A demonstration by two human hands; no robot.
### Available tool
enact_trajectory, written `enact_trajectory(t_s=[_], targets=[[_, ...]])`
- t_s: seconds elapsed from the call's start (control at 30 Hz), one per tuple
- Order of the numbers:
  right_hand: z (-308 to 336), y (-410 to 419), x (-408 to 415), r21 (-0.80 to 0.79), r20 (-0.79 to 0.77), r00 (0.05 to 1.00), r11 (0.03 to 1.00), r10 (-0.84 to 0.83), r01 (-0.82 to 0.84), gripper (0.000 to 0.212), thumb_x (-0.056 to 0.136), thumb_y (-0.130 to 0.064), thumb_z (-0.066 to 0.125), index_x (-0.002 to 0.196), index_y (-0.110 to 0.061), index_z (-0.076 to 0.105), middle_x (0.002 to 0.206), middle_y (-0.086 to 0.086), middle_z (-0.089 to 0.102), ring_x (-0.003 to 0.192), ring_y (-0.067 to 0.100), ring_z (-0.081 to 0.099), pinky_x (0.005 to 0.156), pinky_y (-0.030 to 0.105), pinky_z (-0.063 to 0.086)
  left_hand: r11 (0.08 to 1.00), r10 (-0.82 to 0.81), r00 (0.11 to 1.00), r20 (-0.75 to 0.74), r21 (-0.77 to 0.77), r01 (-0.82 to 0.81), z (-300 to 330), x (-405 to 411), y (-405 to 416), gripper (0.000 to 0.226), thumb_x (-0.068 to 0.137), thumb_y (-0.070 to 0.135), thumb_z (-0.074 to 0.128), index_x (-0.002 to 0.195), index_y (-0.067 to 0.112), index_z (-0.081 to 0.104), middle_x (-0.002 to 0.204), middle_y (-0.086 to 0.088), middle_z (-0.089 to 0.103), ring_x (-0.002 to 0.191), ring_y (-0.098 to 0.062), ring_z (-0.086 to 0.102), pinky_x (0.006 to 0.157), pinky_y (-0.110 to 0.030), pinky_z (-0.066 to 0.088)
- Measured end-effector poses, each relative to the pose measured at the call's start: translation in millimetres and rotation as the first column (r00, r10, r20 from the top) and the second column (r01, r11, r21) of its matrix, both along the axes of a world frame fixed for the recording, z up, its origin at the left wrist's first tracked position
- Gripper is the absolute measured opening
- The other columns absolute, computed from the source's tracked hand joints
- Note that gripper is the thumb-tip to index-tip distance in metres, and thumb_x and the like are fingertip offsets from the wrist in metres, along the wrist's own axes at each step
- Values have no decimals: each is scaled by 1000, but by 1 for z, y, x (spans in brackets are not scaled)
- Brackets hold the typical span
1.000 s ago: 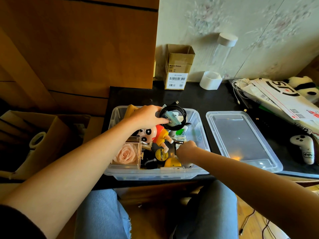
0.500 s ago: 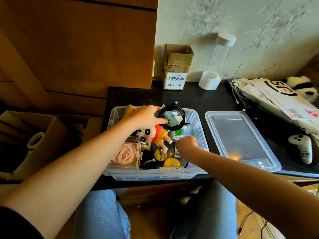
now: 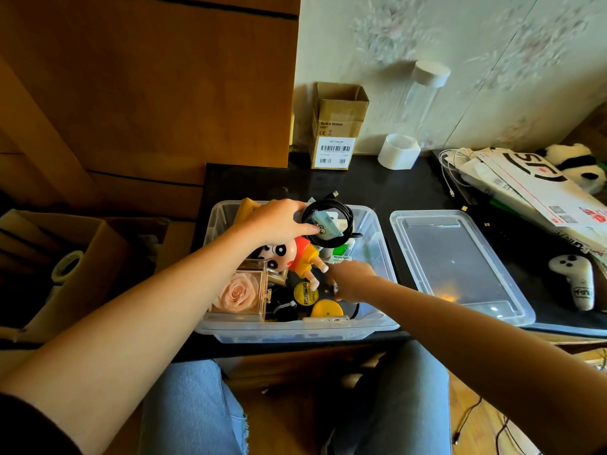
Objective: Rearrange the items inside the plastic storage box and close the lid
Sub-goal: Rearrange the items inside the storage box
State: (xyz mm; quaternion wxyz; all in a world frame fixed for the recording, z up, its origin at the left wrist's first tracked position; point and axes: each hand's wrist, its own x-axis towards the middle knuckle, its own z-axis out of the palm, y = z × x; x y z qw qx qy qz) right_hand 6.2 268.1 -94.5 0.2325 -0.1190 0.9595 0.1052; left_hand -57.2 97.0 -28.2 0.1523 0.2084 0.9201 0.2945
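Observation:
A clear plastic storage box (image 3: pixel 377 244) stands open at the black table's front edge. My left hand (image 3: pixel 279 221) grips a coiled black cable (image 3: pixel 328 215) with a light blue packet above the box's back. My right hand (image 3: pixel 353 279) reaches down into the box with curled fingers; what they hold is hidden. Inside lie a cartoon boy figure (image 3: pixel 295 257), a pink rose in a clear case (image 3: pixel 238 292), a yellow round tin (image 3: pixel 306 293) and a yellow disc (image 3: pixel 326 308). The clear lid (image 3: pixel 456 264) lies flat to the right of the box.
A small cardboard carton (image 3: pixel 335 126) and a white cup (image 3: pixel 398 151) stand at the back by the wall. Papers, white cables and a panda plush (image 3: pixel 578 165) pile at the right. A white controller (image 3: pixel 574 284) lies beside the lid. An open cardboard box (image 3: pixel 82 254) sits at left.
My right hand has moved from the box's front edge a little back and up inside the box. My left hand with the cable has hardly moved.

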Motion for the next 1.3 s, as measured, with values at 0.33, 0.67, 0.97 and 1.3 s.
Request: enact_trajectory(t_s=[0.33,0.67,0.97,1.3], targets=[[14,1,3,45,241,970,998,-44,34,19,89,-16,51,73,-8,57,82,9,69,70,20,58,65,29,49,1000,-8,1000,-6,22,8,-1,-1,-1,34,86,45,63,117,31,62,110,5,68,99,-16,60,84,-33,49],[19,-7,12,182,496,866,983,-71,-23,32,91,-13,46,117,2,56,104,13,56,90,25,56,78,32,43,1000,-14,1000,-16,-8,14,-2,-1,0,37,86,47,62,119,30,60,112,4,68,100,-17,60,86,-35,50],[39,-22,-1,-282,180,983,959,38,15,28,99,-20,32,102,-4,54,91,8,49,87,23,47,79,32,42,998,-4,1000,29,67,3,-2,-6,-6,36,85,45,65,117,30,62,114,6,67,103,-13,58,87,-30,47],[3,-46,-7,-236,132,991,972,17,15,34,97,-16,39,126,-4,53,130,18,50,121,35,47,99,41,42,981,27,996,81,192,-43,-2,-11,-16,41,84,44,66,121,25,63,121,5,65,116,-15,55,101,-38,43]])
